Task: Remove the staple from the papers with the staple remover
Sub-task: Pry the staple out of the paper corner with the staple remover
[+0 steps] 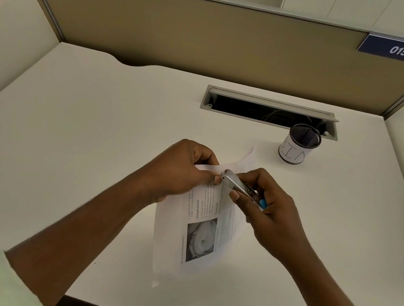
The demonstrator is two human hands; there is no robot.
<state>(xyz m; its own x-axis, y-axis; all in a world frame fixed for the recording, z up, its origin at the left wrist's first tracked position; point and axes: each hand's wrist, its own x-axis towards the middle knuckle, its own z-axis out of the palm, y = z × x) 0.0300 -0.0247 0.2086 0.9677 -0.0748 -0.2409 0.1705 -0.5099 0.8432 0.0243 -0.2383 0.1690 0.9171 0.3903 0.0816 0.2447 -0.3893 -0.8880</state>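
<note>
Nearest us, we hold the papers lifted off the white desk, printed side up; our left hand is closed on their top corner, thumb and fingers pinching the sheets. Our right hand is wrapped round the staple remover, a metal tool with a blue end, its tip touching that same corner just beside the left thumb; the staple itself is too small to see. Farther back stand a mesh pen cup, a cable slot and a "015" sign.
</note>
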